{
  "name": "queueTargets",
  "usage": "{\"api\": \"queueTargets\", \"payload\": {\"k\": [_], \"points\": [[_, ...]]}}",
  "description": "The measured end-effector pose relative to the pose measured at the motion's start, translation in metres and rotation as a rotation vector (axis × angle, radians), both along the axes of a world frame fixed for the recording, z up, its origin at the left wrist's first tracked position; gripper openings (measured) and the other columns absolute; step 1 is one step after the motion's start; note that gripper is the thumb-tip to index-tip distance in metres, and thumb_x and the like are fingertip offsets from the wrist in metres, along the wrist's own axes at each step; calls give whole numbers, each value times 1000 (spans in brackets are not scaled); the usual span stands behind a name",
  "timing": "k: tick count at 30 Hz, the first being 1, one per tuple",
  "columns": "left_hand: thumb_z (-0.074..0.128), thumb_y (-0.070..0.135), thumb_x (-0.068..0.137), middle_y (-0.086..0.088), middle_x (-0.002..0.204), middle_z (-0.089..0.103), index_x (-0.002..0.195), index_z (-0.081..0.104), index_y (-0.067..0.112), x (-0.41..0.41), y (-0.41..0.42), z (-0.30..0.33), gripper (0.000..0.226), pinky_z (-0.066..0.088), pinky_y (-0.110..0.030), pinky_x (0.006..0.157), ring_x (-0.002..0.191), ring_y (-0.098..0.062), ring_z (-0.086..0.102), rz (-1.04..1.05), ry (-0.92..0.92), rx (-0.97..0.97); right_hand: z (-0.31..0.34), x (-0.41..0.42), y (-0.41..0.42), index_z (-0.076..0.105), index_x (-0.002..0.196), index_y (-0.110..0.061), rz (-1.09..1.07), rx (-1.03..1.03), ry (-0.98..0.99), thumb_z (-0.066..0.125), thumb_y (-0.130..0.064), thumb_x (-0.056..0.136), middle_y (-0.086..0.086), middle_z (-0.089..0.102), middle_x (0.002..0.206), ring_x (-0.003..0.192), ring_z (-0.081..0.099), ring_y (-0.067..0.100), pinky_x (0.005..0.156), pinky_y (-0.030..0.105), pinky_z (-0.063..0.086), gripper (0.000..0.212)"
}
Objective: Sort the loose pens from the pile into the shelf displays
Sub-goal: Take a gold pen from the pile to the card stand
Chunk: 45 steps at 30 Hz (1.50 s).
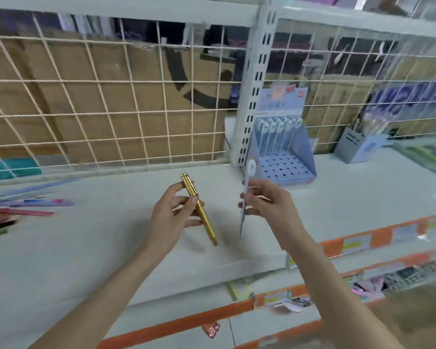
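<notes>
Two hands raised over the white shelf [337,192], one pen in each.

The left hand [173,217] gripped one gold pen [198,207], fingers curled round its barrel, cap end tilted up and away. The right hand [267,201] pinched one pale blue pen [246,195] with a round white topper, held near upright. Landmark: the blue display box [282,149] stood on the shelf just behind and to the right of the right hand; it held one back row of matching pens, about six, blurred. The pile of loose pens [18,212] lay far left of the box; count unclear. One grey pen holder [355,144] stood to the right of the box.
</notes>
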<state>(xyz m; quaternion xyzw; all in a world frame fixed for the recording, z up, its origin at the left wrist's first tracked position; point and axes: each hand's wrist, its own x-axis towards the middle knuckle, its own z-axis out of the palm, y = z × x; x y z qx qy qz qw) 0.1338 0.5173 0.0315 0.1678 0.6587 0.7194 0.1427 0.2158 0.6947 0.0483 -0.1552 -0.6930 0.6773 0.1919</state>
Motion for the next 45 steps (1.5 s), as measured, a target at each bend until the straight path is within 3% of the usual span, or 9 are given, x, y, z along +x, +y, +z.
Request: {"api": "queueTargets", "payload": {"k": [8, 16, 20, 25, 27, 31, 38, 42, 45], "points": [[53, 7, 91, -22, 94, 66, 127, 48, 6, 32, 105, 14, 36, 58, -28, 63, 87, -35, 66, -49, 7, -7, 14, 24, 109, 62, 106, -3, -111, 80, -2, 58, 3, 87, 20, 63, 89, 79, 67, 29, 71, 34, 59, 20], [53, 8, 91, -16, 88, 68, 121, 50, 13, 14, 140, 17, 30, 58, -28, 63, 78, -25, 68, -78, 13, -14, 10, 0, 135, 65, 92, -19, -169, 127, -50, 59, -5, 87, 3, 71, 86, 75, 67, 9, 65, 19, 52, 17], [53, 8, 92, -11, 87, 68, 120, 50, 12, -6, 159, 16, 28, 58, -27, 62, 73, -18, 69, -115, 20, -8, 14, -15, 148, 65, 91, -17, -205, 163, -68, 60, -4, 86, 2, 71, 82, 74, 66, 9, 61, 14, 50, 15], [53, 8, 92, -9, 87, 69, 119, 51, 11, -26, 172, 13, 27, 59, -36, 69, 77, -17, 69, -139, 54, 14, 23, -38, 176, 65, 96, -11, -317, 236, -37, 60, -6, 87, 3, 69, 81, 70, 61, 8, 64, 20, 49, 11], [54, 9, 92, -9, 88, 70, 121, 51, 11, -31, 173, 13, 29, 59, -35, 69, 80, -18, 69, -145, 64, 13, 24, -47, 185, 64, 96, -11, -362, 280, -20, 58, -6, 88, 5, 69, 84, 70, 61, 7, 60, 16, 47, 11], [53, 8, 92, -6, 85, 70, 121, 51, 12, -40, 176, 12, 30, 59, -35, 69, 80, -17, 70, -141, 60, 16, 27, -70, 196, 63, 91, -15, -391, 402, 28, 57, -4, 89, -8, 66, 82, 73, 61, -5, 65, 8, 46, 12], [53, 8, 91, -7, 85, 69, 107, 53, 30, -48, 187, 11, 27, 59, -31, 67, 78, -14, 69, -114, 96, 23, 19, -107, 219, 62, 95, -10, -387, 493, 24, 59, -7, 90, -1, 64, 90, 88, 61, 13, 78, 17, 47, 7], [53, 8, 92, -2, 82, 70, 112, 54, 23, -51, 198, 8, 26, 59, -30, 66, 78, -15, 69, -72, 86, 17, 13, -114, 228, 62, 95, -8, -313, 517, 11, 58, -4, 90, 0, 63, 88, 84, 59, 11, 70, 2, 42, 7], [53, 5, 92, 0, 80, 70, 115, 51, 19, -52, 206, 7, 27, 57, -26, 62, 76, -15, 70, -55, 68, 15, 10, -114, 235, 64, 96, -3, -287, 587, 30, 59, -3, 89, -2, 60, 86, 75, 54, 0, 65, -2, 37, 9]]}}
